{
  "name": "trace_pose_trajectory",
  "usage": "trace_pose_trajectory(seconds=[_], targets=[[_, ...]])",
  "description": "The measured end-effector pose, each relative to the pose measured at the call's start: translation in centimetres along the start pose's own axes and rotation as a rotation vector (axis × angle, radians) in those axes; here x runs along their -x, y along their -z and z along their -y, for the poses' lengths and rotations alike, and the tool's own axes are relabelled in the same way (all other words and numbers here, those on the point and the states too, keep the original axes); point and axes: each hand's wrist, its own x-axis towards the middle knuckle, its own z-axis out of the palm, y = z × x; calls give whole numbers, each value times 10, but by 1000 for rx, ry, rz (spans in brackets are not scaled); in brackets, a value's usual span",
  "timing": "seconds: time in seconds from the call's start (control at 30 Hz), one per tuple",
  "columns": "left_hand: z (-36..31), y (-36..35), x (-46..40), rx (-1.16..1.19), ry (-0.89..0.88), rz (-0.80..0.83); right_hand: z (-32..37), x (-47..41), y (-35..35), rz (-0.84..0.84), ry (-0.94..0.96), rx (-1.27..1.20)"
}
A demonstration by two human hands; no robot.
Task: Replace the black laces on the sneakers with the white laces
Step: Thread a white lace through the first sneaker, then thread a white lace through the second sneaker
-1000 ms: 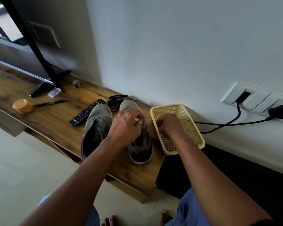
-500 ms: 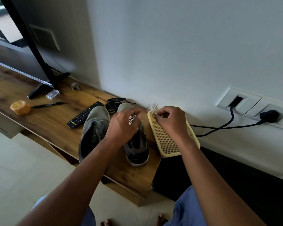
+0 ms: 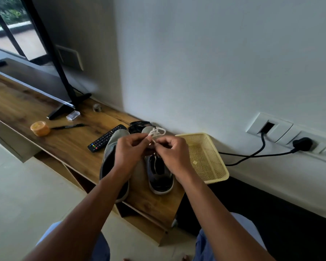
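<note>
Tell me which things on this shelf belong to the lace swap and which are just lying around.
Part of the job:
white lace, pinched by the left hand and right hand
two sneakers
black laces behind them
yellow basket

Just lying about:
remote
pen
orange tub
TV stand
plugged cable

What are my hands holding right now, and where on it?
Both the left hand and the right hand pinch a bundled white lace at its lower end, above the sneakers; its loops stick up free.
</note>
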Motion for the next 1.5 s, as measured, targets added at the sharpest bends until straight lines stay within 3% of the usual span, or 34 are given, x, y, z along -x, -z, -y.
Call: trace_pose_trajectory(seconds=[0.1, 0.27, 0.43, 0.6, 0.7, 0.83, 0.97, 1.2, 1.3, 1.37, 1.5], targets=[[-8, 11, 9, 20, 5, -99, 2, 4, -3, -32, -55, -78], [-12, 33, 19, 65, 32, -292, 5, 8, 1, -57, -253, -418], [-8, 50, 14, 109, 122, -436, 3, 9, 20, 128, -483, -832], [-7, 59, 13, 119, 200, -531, 2, 4, 43, 118, -436, -1163], [-6, 67, 13, 7, 223, -584, 5, 2, 56, 173, -329, -1470], [-3, 76, 14, -178, 219, -589, 13, -4, 61, 98, -296, -1636], [-4, 73, 14, -228, 150, -541, 19, -9, 51, 171, -296, -1587], [-10, 58, 8, -223, 14, -282, 28, -24, 21, 364, -294, -1111], [-6, 57, 3, -499, -96, -195, 30, -31, 10, 389, -230, -891], [-3, 65, -1, -759, -162, -248, 29, -37, 1, 357, -169, -682], [4, 84, -17, -1003, -6, -306, 25, -44, -17, 290, -132, -421]])
